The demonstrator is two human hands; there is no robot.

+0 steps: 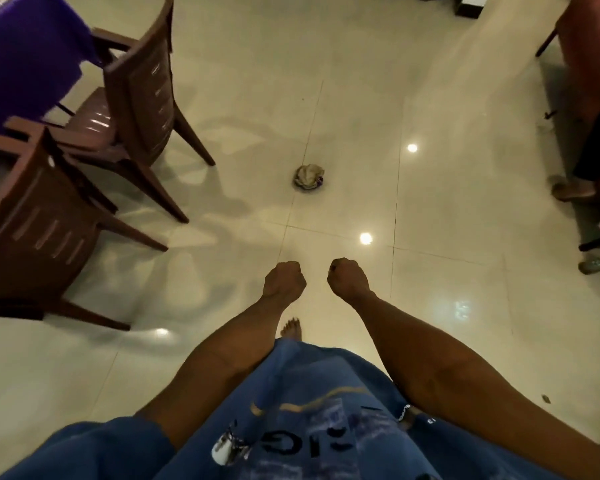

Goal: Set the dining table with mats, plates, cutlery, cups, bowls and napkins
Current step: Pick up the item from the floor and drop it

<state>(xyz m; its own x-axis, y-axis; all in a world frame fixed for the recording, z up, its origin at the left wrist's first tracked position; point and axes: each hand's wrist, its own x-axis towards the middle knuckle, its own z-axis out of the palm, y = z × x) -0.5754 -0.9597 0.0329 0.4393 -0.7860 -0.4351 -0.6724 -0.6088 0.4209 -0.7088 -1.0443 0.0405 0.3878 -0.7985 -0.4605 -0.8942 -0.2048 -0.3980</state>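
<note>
- Head view: the person stands on the tiled floor (361, 98), both forearms held out in front over a blue garment (291, 427).
- Left hand (284, 280): fingers curled into a fist, holding nothing visible.
- Right hand (349, 278): likewise a closed fist, nothing in it.
- Dining table (21, 57), under a purple cloth, lies at the far left corner of the view; two brown chairs (132, 98) stand between it and the person.
- No mats, plates, cutlery, cups, bowls or napkins can be seen; whether any lie on the table cannot be told.
- A crumpled bundle (309, 177) lies on the floor ahead of the hands, well apart from them.
- Judgement: the table lies forward and left, the left hand nearer; items must first be fetched.
</note>
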